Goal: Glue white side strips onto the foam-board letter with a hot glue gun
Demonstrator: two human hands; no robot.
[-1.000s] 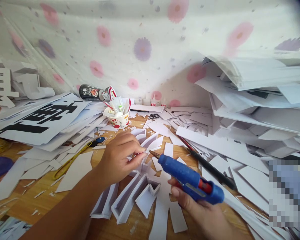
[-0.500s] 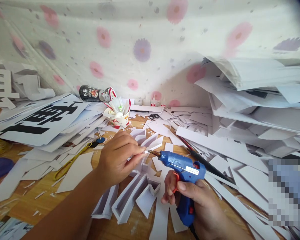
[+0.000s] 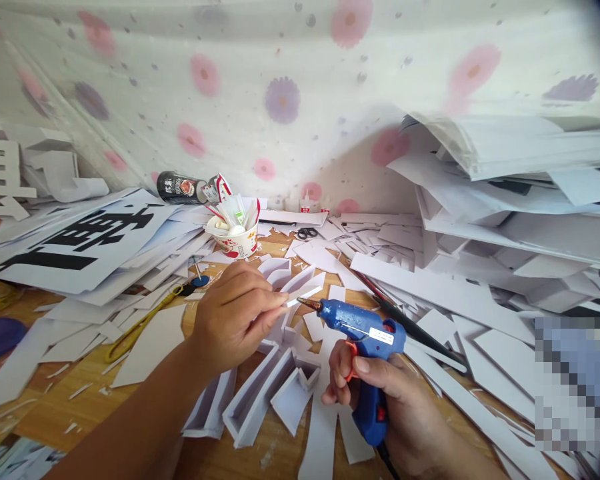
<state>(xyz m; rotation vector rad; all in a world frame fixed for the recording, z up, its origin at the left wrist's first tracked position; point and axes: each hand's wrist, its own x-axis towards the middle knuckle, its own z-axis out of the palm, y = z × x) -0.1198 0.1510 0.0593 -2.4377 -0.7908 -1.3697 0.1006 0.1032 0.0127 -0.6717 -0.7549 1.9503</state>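
Pinched between the thumb and fingers of my left hand (image 3: 240,313) is a small white foam board strip (image 3: 304,292), its free end pointing right. My right hand (image 3: 380,387) is wrapped round a blue hot glue gun (image 3: 363,327), with the fingers at its orange trigger (image 3: 351,360). The gun's metal nozzle is right by the strip's edge; whether they touch I cannot tell. Below the hands, a white foam board letter form (image 3: 260,393) with raised walls lies on the wooden table, partly hidden by my left hand.
White offcuts (image 3: 405,233) are strewn over the table (image 3: 45,400). A paper bowl (image 3: 235,241) of packets stands behind my left hand, near a fallen black can (image 3: 180,188). Scissors (image 3: 307,233) lie further back. Printed sheets (image 3: 90,247) are stacked left, tall board piles (image 3: 505,220) right.
The glue gun's nozzle has shifted very slightly left along with the strip and my left hand. Both grips stay the same.
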